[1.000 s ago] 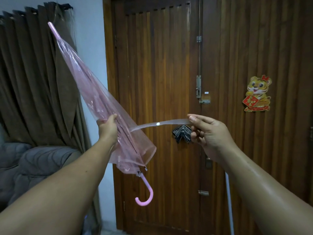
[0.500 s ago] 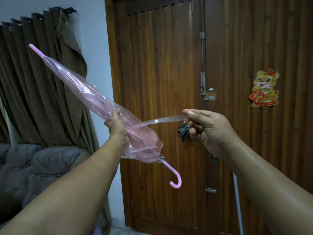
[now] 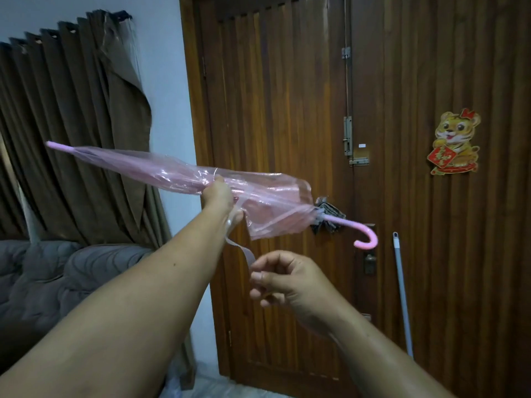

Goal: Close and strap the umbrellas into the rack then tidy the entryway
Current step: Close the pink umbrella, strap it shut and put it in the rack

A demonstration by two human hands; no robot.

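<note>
Plainly the strapping step: left hand (image 3: 219,193) grips the closed pink umbrella (image 3: 184,175) held level before the door (image 3: 287,110); right hand (image 3: 283,278), fingers curled, seems to pinch the strap (image 3: 244,252); next, wrap it round the canopy.

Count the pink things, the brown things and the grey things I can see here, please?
Pink: 1, the umbrella.
Brown: 2, the wooden door and the curtain.
Grey: 2, the sofa and the pole leaning on the door.
Total: 5.
</note>
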